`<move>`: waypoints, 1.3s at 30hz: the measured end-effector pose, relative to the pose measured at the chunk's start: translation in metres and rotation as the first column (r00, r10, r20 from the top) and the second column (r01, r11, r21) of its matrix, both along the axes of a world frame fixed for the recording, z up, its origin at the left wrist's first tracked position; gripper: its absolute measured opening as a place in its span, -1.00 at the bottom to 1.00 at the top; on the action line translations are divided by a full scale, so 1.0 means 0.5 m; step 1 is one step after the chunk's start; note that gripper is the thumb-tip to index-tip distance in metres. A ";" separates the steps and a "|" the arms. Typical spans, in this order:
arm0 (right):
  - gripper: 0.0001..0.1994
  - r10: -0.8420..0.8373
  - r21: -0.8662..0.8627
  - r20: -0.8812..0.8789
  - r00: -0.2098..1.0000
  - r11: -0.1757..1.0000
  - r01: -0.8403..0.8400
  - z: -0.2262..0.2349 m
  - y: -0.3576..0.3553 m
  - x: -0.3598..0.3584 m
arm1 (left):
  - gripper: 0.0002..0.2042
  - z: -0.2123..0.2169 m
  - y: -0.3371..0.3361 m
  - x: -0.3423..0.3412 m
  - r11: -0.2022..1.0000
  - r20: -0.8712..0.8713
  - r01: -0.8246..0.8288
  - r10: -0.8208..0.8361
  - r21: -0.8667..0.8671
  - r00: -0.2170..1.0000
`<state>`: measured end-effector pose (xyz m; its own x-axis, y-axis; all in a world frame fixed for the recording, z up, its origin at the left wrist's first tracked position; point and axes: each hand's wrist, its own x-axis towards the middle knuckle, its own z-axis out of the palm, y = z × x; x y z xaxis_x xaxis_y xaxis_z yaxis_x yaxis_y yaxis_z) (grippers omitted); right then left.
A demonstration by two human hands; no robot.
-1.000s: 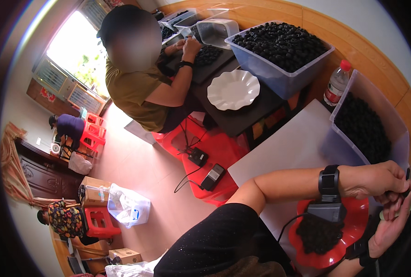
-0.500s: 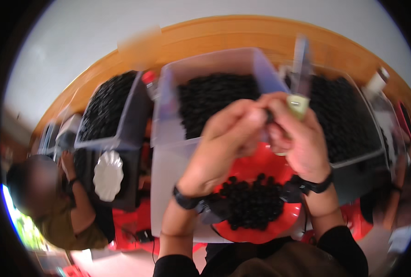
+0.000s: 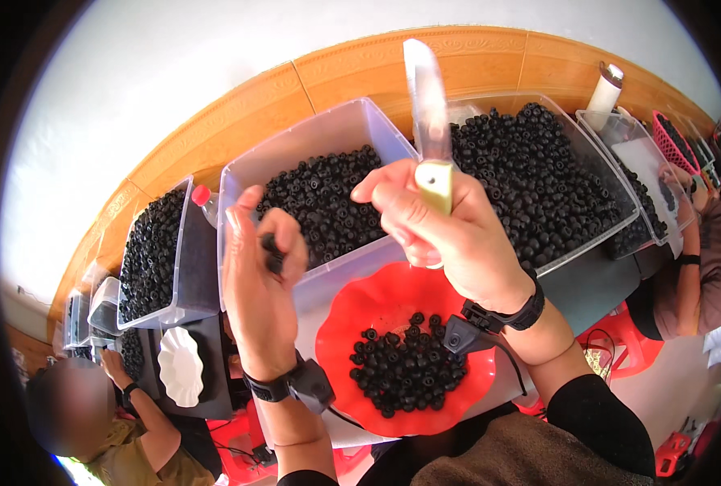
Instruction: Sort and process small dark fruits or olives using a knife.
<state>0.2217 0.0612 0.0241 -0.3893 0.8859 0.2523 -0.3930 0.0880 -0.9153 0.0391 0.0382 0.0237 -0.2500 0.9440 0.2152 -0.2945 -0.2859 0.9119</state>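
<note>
My right hand [image 3: 482,251] is wrapped round the yellow-green handle of a knife [image 3: 429,105], its wide blade pointing up and away. Apart from it on the left, my left hand [image 3: 255,308] has its fingers curled round small black round parts [image 3: 273,255]; how many is hidden. Below and between the hands, a red wavy-rimmed bowl [image 3: 336,324] contains a heap of the same black parts [image 3: 409,364], several showing a hole in the middle. Just beyond my left hand stands a clear plastic bin [image 3: 304,138] full of these parts.
Another full clear bin [image 3: 599,154] stands right of the middle one, and a third [image 3: 206,267] on the left. A red-capped bottle [image 3: 204,197] fits between two bins. A white fluted dish [image 3: 180,368] lies near a person [image 3: 125,437] on the left; another person's arm [image 3: 689,275] is at right.
My hands were together at a small dark piece; now they are apart, the left further left. The knife has swung left. The view has shifted, and the bowl shows more fully.
</note>
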 end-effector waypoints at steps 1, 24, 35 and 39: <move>-0.76 -0.003 0.003 -0.003 1.000 1.000 0.003 -0.001 0.002 0.000 | -0.56 -0.003 -0.004 0.002 0.981 0.133 0.195 -0.191 -0.022 0.973; -0.83 -0.472 0.682 0.268 0.840 0.709 0.181 -0.047 0.001 -0.036 | -0.72 -0.024 -0.012 0.050 0.971 -0.190 0.230 -0.238 -0.062 0.953; -0.89 -0.530 0.754 0.255 0.809 0.633 0.177 -0.043 0.013 -0.023 | -0.71 -0.027 -0.005 0.050 0.944 -0.040 0.307 -0.314 -0.122 0.949; -0.87 -0.487 0.779 0.310 0.816 0.623 0.076 -0.035 0.015 -0.015 | -0.66 -0.031 -0.008 0.044 0.937 -0.099 0.329 -0.341 -0.120 0.935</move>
